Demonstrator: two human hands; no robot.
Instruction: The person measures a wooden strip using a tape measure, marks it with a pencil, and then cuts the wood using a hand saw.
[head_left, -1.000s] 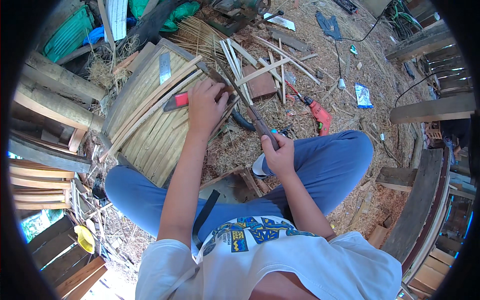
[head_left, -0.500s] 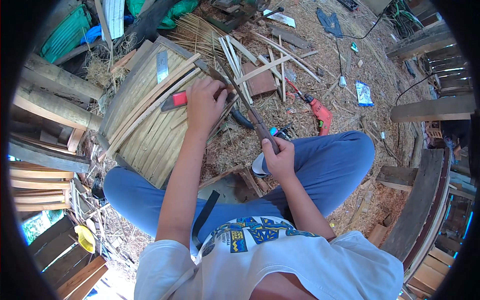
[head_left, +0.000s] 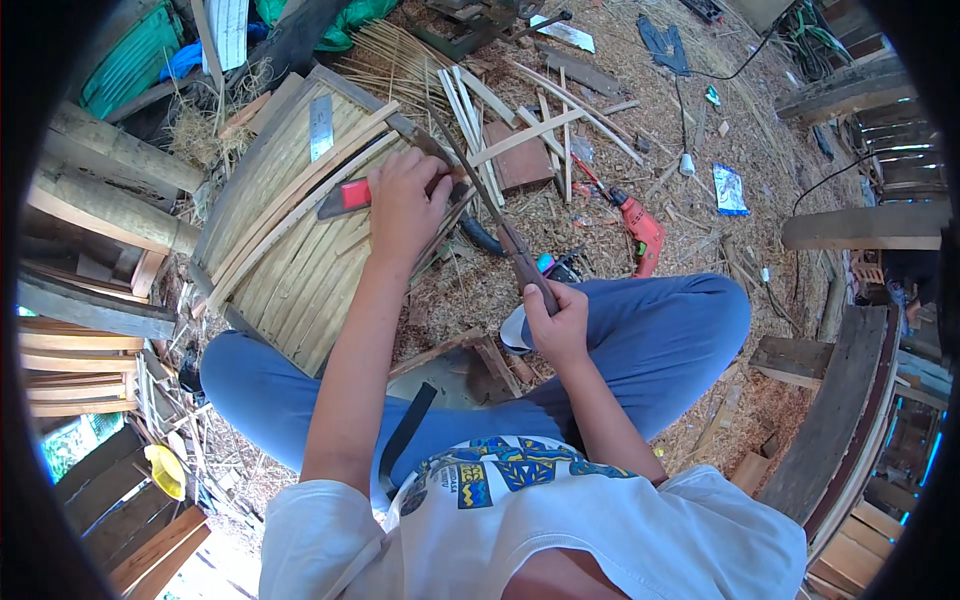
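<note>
My right hand (head_left: 558,322) is closed around the dark brown handle of a long, narrow-bladed knife (head_left: 478,178). Its blade slants up and to the left, past the corner of a slatted wooden panel (head_left: 285,290). My left hand (head_left: 405,200) rests over the panel's right side, its fingers curled near the blade; whatever lies in them is hidden. A red and dark flat piece (head_left: 350,195) sticks out to the left of that hand, partly covered by it. Thin wooden strips (head_left: 300,195) lie lengthwise over the panel, with a metal plate (head_left: 321,128) beyond them.
A red power drill (head_left: 640,228) lies on the shavings-covered ground to the right. Loose wooden sticks (head_left: 530,135) and a brown board (head_left: 517,157) are ahead. Timber beams (head_left: 840,390) border the right, stacked wood (head_left: 85,370) the left. A yellow round object (head_left: 166,472) sits lower left.
The whole view has shifted slightly. Both hands keep nearly the same places relative to the panel, and the knife is still in my right hand.
</note>
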